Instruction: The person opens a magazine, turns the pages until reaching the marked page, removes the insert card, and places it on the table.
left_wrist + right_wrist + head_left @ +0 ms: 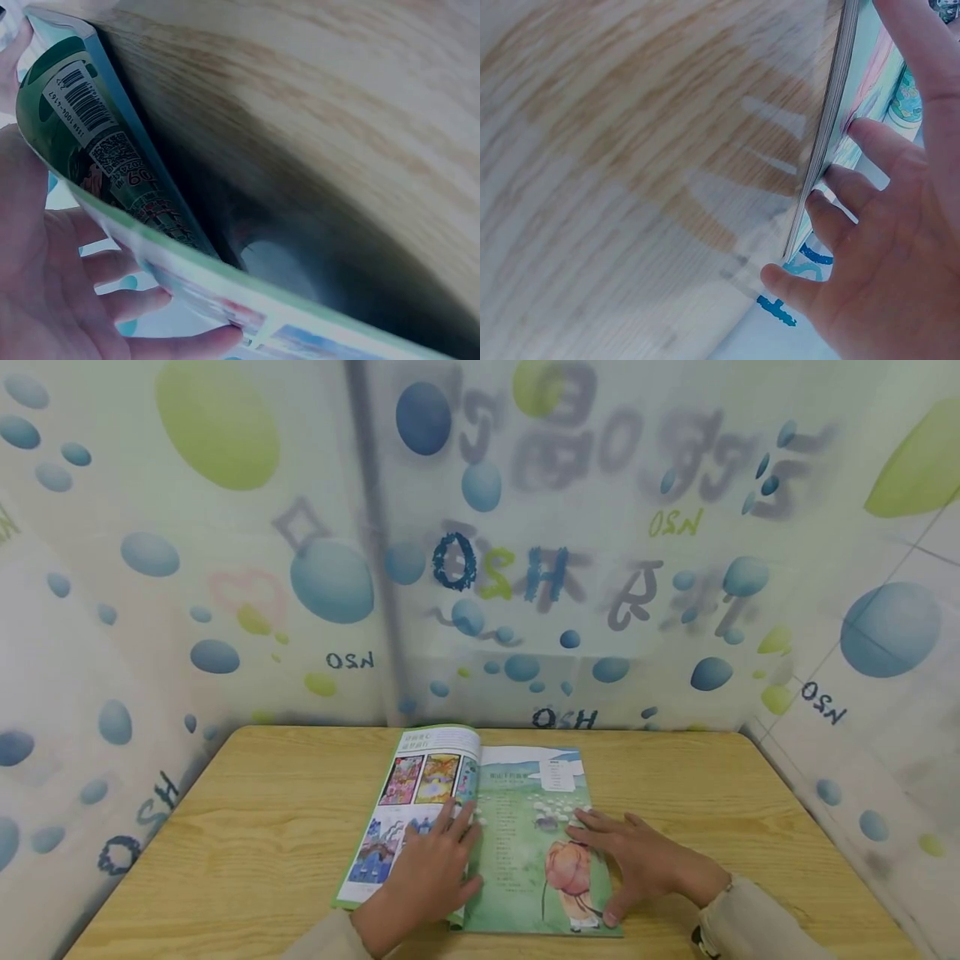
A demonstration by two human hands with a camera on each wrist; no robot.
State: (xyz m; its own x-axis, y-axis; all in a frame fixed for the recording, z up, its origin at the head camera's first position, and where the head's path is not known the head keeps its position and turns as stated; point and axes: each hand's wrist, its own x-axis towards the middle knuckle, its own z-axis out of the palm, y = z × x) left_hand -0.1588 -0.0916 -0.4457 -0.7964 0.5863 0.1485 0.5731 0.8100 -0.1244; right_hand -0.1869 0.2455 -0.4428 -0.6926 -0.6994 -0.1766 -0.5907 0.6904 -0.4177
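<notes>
An open magazine [517,868] lies on the wooden table, with colourful pictures on its left page and a green illustrated page on the right. My left hand [435,868] rests with fairly straight fingers on the left page near the fold. In the left wrist view that page curves up from the table, and a barcode [88,105] shows on the cover's underside. Spread fingers of my right hand [648,860] touch the right page along its outer edge. From the right wrist view, the fingertips [862,129] meet the edge of the thick page stack.
The pale wooden table [247,827] reaches back to a translucent curtain [480,643] printed with blue and green drops and letters. Similar printed sheets stand at the left and right sides. Light sleeves [757,918] cover both forearms.
</notes>
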